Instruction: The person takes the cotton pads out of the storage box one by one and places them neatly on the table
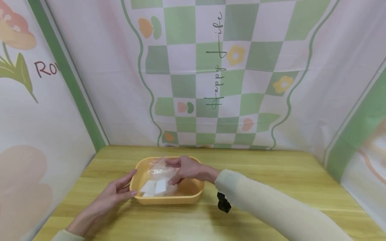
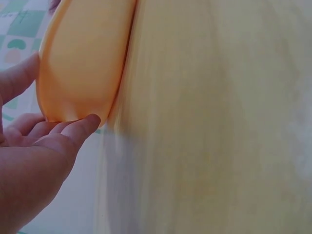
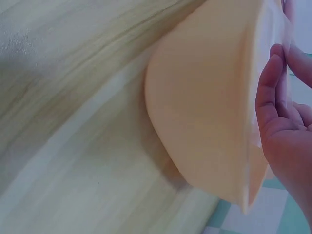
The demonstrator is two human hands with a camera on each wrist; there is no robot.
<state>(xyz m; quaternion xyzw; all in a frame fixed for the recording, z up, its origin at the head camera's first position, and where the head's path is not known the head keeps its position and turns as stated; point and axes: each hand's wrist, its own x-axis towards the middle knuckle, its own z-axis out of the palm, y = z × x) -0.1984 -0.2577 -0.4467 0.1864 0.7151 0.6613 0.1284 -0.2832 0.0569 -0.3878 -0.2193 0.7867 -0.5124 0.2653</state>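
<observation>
A shallow yellow-orange plastic basin (image 1: 169, 200) with rounded corners sits on the table. My left hand (image 1: 113, 192) holds its left end, thumb at the near corner and fingers farther back along the side. The left wrist view shows those fingertips against the basin wall (image 2: 90, 58). Inside the basin lies a clear plastic bag (image 1: 163, 170) with flat white pieces (image 1: 161, 186) in or under it; which one is unclear. Reaching over the basin, my right hand (image 1: 188, 168) pinches the bag. In the right wrist view, thumb and fingers (image 3: 270, 80) meet at the clear plastic near the rim.
The wood-grain table (image 1: 256, 201) extends on both sides of the basin. Printed cloth walls (image 1: 211, 67) enclose the back and sides. A black object (image 1: 223, 202) shows below the right sleeve (image 1: 262, 197), at the wrist.
</observation>
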